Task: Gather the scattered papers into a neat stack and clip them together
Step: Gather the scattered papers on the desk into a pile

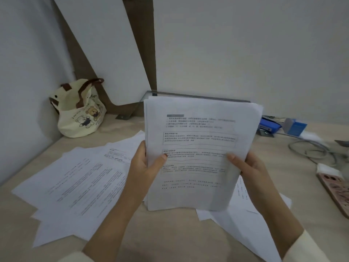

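Note:
I hold a stack of printed white papers [198,140] upright in front of me, its bottom edge just above the beige table [162,231]. My left hand [145,165] grips the stack's left edge, thumb on the front page. My right hand [249,167] grips the right edge, thumb on the front as well. The sheets in the stack are slightly uneven at the top. Several loose printed sheets [79,186] lie fanned out on the table to the left. More loose sheets [243,220] lie under and to the right of the stack. No clip is visible.
A cream tote bag [81,110] with bear pictures sits in the back left corner by the wall. At the back right are a blue box-like item [269,125], a blue-and-grey device [294,126] and grey cables [309,150]. A pink phone [336,190] lies at the right edge.

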The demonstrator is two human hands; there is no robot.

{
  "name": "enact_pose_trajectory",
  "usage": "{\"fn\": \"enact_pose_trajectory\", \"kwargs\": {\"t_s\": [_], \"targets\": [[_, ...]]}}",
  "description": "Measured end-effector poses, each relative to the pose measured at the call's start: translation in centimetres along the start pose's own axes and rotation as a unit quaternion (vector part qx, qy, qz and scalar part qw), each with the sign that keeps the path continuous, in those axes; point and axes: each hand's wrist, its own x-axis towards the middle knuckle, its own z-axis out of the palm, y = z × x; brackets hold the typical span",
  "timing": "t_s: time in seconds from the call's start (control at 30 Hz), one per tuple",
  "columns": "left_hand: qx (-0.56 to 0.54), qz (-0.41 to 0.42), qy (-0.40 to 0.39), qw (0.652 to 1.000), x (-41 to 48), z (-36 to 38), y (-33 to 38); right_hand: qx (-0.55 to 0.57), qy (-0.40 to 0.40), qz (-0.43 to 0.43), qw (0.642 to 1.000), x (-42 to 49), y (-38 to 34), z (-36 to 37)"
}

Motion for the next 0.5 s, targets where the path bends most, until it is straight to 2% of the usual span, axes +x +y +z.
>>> {"fn": "enact_pose_trajectory", "kwargs": {"t_s": [0.17, 0.37, 0.5], "targets": [[0.029, -0.036, 0.026, 0.999, -1.1, 0.4, -1.6, -0.016, -0.001, 0.026, 1.000, -1.0, 1.9, 0.3], [0.022, -0.028, 0.043, 0.998, -1.2, 0.7, -1.4, -0.015, 0.011, 0.006, 1.000, -1.3, 1.4, -0.2], [0.031, -0.082, 0.037, 0.995, -2.6, 1.4, -2.5, -0.049, -0.006, 0.087, 0.995, -2.0, 3.3, -0.6]]}}
